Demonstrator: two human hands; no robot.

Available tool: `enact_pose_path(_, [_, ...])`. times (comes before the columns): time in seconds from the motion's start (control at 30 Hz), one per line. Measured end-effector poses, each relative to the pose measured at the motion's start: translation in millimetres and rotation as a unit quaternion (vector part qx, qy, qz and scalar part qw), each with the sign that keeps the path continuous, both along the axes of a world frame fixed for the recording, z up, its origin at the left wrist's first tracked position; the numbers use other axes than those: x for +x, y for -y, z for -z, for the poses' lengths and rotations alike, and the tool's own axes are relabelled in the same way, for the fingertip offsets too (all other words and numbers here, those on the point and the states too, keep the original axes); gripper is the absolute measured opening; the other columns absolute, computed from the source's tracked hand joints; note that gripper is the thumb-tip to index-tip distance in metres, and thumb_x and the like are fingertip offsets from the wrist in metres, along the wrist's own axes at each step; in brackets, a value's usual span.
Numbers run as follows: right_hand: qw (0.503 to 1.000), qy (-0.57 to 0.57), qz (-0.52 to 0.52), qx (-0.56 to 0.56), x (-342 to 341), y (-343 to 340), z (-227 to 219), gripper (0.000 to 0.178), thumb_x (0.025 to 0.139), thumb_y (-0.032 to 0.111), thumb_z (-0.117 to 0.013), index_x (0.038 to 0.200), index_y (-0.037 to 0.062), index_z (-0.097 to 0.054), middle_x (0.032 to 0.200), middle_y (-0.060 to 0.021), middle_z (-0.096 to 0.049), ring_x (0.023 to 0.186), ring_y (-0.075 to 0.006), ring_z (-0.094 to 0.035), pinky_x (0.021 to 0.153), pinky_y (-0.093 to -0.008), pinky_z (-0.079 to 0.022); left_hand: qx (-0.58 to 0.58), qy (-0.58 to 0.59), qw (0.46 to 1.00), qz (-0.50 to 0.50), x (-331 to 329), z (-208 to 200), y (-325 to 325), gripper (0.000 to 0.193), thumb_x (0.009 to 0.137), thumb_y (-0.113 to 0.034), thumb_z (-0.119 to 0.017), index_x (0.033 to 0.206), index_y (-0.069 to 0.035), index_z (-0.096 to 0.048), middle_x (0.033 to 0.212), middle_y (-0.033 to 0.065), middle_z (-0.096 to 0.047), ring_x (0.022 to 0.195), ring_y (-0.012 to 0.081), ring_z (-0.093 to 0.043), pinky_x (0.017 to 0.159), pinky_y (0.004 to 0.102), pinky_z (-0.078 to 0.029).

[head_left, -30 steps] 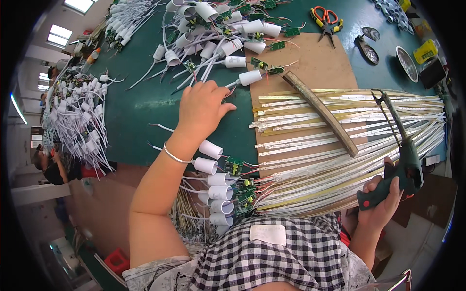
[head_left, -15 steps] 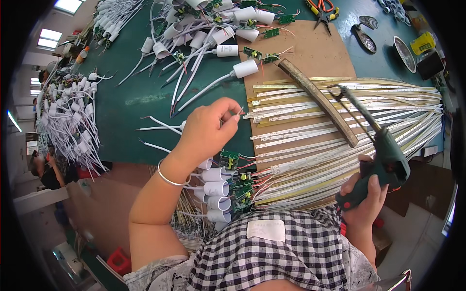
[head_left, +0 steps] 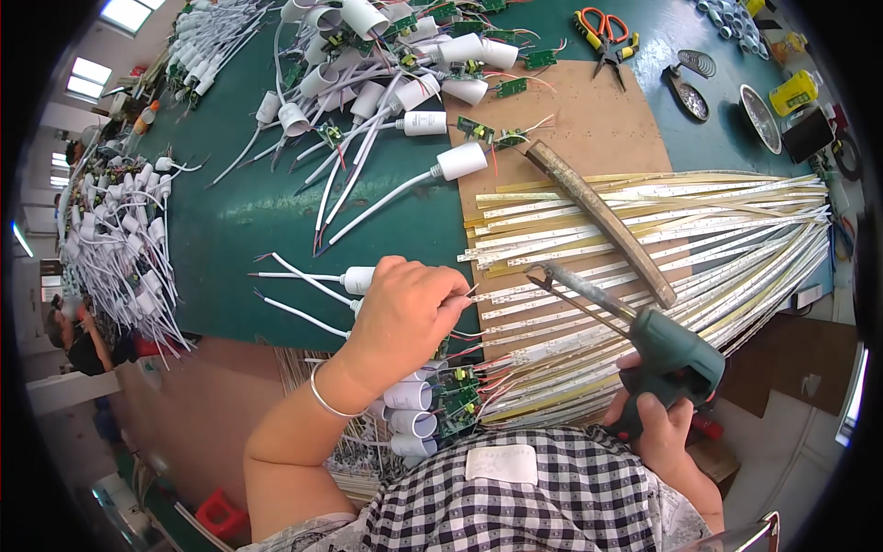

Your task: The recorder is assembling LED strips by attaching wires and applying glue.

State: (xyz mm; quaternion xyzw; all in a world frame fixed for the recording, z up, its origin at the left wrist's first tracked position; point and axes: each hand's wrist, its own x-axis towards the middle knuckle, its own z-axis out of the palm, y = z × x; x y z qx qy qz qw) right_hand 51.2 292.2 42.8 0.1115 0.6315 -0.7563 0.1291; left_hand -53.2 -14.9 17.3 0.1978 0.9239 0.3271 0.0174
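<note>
My left hand [head_left: 409, 308] is closed in a pinch on a thin wire [head_left: 473, 291] beside the left ends of the LED strips [head_left: 543, 293]. My right hand [head_left: 658, 425] is wrapped round the grip of a dark green soldering gun [head_left: 670, 342]. Its metal tip [head_left: 541, 276] is over the strips, to the right of my left fingertips. Under and beside my left wrist are white lamp caps [head_left: 409, 396] with green circuit boards [head_left: 457, 405], their red and white wires running to the strips. A white cap [head_left: 359, 279] with a cable lies behind my left hand, partly covered.
A worn bar [head_left: 602, 225] lies across the strips on a brown board [head_left: 589, 110]. Many caps with cables [head_left: 368, 97] are heaped at the back. Pliers [head_left: 607, 46], a small metal dish [head_left: 761, 120] and a yellow container [head_left: 794, 92] sit farther right. More caps [head_left: 115, 239] are piled left.
My left hand has moved nearer to me and slightly right, still pinching. My right hand has brought the soldering gun leftward, its tip closer to the strip ends. The view has shifted slightly.
</note>
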Motion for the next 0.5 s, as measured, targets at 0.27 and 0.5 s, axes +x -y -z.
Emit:
enact_pose_path(0.27, [0.999, 0.008, -0.035, -0.007, 0.1, 3.7, 4.1, 0.051, 0.092, 0.012, -0.061, 0.136, -0.0025, -0.042, 0.126, -0.0196, -0.057, 0.072, -0.0238, -0.066, 0.064, -0.0332, -0.057, -0.031, -0.030, 0.999, 0.008, -1.2, 0.8, -5.0, 0.007, 0.075, -0.008, -0.070, 0.078, -0.010, -0.064, 0.069, 0.0006, -0.060, 0.068, 0.0210, -0.056, 0.074, 0.0364, -0.037])
enact_pose_path(0.5, [0.997, -0.024, -0.076, 0.011, -2.0, 6.7, 3.2, 0.050, 0.092, 0.011, -0.060, 0.137, -0.0028, -0.042, 0.127, -0.0190, -0.057, 0.074, -0.0214, -0.066, 0.066, -0.0321, -0.056, -0.060, -0.063, 0.996, 0.002, 1.5, 4.9, -6.4, 0.009, 0.071, -0.007, -0.069, 0.076, -0.011, -0.063, 0.069, 0.0001, -0.058, 0.070, 0.0214, -0.054, 0.073, 0.0366, -0.035])
